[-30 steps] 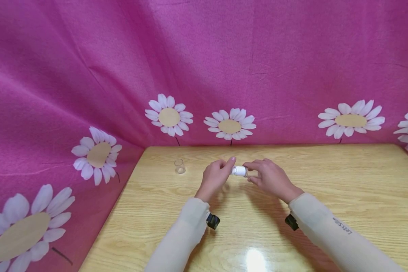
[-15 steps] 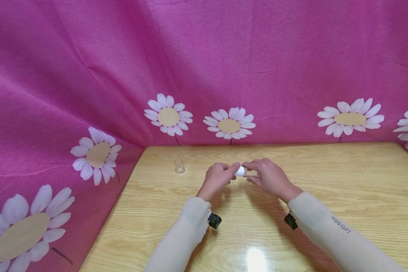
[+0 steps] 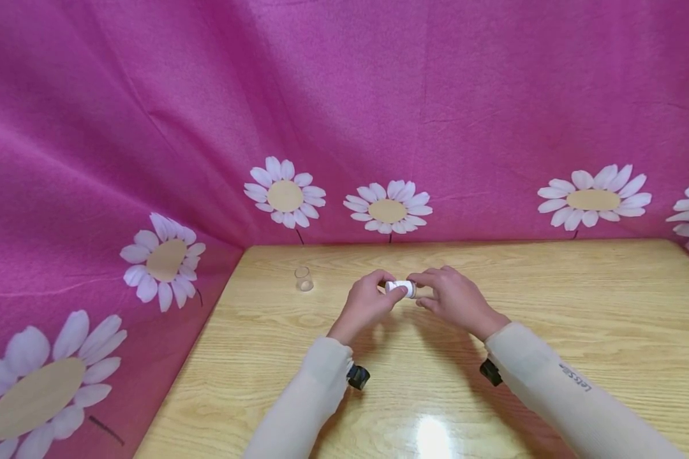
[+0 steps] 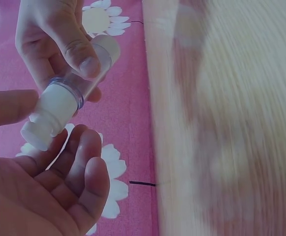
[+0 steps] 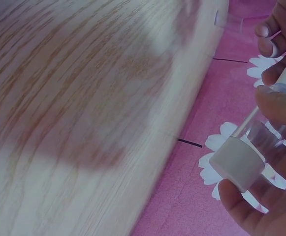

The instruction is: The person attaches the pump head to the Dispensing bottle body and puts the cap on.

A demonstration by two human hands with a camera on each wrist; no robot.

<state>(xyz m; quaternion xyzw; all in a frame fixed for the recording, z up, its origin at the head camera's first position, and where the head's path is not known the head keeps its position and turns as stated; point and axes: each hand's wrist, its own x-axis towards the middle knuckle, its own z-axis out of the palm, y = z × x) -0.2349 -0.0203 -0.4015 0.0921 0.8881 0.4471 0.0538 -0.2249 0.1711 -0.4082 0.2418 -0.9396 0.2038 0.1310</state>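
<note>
A small pump bottle (image 4: 59, 104) with a clear body, white collar, white pump head and white base (image 5: 237, 162) is held tilted between both hands. My right hand (image 3: 459, 303) grips its clear body, thumb (image 5: 280, 105) on one side and fingers round the other. At the white pump end is my left hand (image 3: 363, 305). In the head view its thumb lies across the front of the collar, with a finger behind. The left wrist view shows the thumb at the collar's edge and curled fingers (image 4: 91, 172) below the pump head.
A small clear cap (image 3: 303, 280) stands on the wooden table (image 3: 580, 306), left of my hands. Pink cloth (image 3: 465, 95) printed with white daisies hangs along the table's back and left edges. Each wrist carries a black strapped-on device.
My left thumb has moved from above the pump end, across the white collar, down to the collar's front, showing more white now. The right hand has kept its hold in place.
</note>
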